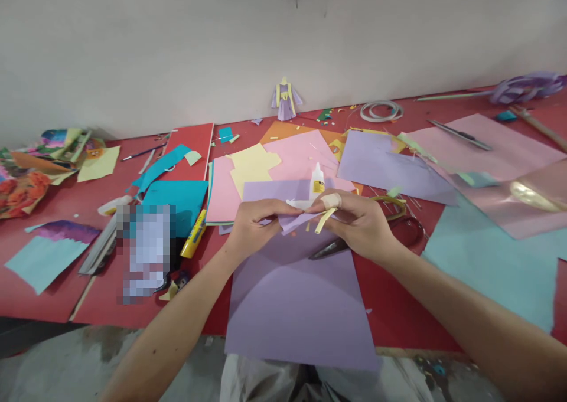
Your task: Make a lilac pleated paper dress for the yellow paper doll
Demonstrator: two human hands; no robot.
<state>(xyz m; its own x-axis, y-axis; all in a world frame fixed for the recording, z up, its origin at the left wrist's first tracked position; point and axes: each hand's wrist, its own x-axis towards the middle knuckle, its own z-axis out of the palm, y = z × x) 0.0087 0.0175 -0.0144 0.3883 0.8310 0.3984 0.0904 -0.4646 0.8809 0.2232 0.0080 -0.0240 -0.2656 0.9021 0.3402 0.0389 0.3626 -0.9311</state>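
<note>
I see a person with two thin, bare arms, the left arm (pixel 177 331) and the right arm (pixel 460 313), their skin showing as far up as I can see. The left arm has a small round spot on it, with fainter dots close by and another little one near the wrist. The left hand (pixel 252 225) is bare too. On the right hand (pixel 363 222), a flat, beige strip like a sticking plaster (pixel 331 201) goes around one finger. Lower down, pale grey, wrinkly cloth (pixel 259 381) covers the lap, with a dark patch in the middle.
</note>
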